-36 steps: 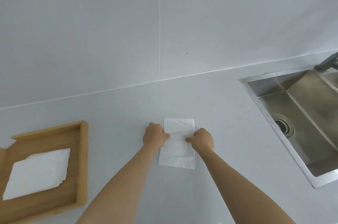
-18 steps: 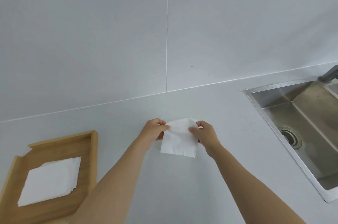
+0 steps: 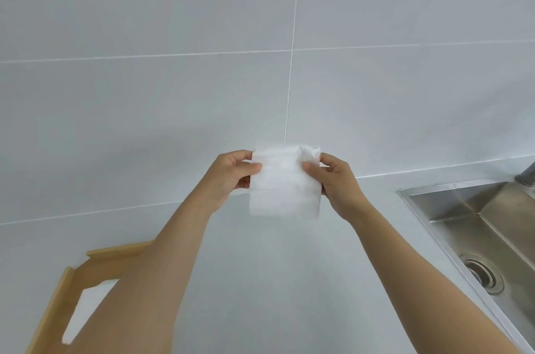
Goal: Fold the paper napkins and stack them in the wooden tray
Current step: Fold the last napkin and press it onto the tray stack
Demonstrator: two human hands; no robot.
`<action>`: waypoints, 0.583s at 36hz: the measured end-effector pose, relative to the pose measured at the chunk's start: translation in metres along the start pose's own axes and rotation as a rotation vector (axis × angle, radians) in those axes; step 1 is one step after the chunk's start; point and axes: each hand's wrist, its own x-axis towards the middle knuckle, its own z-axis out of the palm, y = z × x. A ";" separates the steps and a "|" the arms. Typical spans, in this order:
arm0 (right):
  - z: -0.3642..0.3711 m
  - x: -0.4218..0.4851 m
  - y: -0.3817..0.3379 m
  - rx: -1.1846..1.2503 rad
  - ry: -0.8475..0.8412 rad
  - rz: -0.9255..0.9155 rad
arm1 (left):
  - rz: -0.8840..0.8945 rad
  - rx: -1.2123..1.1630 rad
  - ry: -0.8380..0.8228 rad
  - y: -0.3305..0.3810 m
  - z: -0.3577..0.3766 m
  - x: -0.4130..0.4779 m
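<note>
**Napkin being held up between both hands above the counter**

A white paper napkin [image 3: 285, 183] is being pinched at its upper corners by both hands and is being held in the air, clear of the grey counter [image 3: 260, 281] and in front of the tiled wall [image 3: 173, 93]. The left hand [image 3: 231, 180] is being closed on the napkin's left edge, with the thumb pressed on the near face and the fingers curled behind it. The right hand [image 3: 337, 183] is being closed on the right edge in the same way, and the top right corner of the napkin is being crumpled slightly by that grip. The lower part of the napkin is hanging free below the fingers.

Both forearms are being stretched forward and upward from the bottom of the view, converging on the napkin.

To the lower left of the napkin, a wooden tray [image 3: 95, 264] is lying on the counter, partly hidden by the left forearm, with a white napkin [image 3: 84, 313] lying inside it. To the right of the held napkin, a steel sink [image 3: 451, 209] is set into the counter.

No writing or labels can be read.
</note>
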 end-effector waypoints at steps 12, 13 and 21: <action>0.018 -0.003 -0.051 0.041 -0.198 -0.148 | 0.231 0.016 -0.040 0.050 -0.029 -0.033; 0.020 -0.005 -0.053 0.042 -0.205 -0.148 | 0.230 0.024 -0.039 0.051 -0.031 -0.035; 0.030 -0.009 -0.062 0.021 -0.246 -0.150 | 0.224 -0.019 -0.036 0.056 -0.044 -0.050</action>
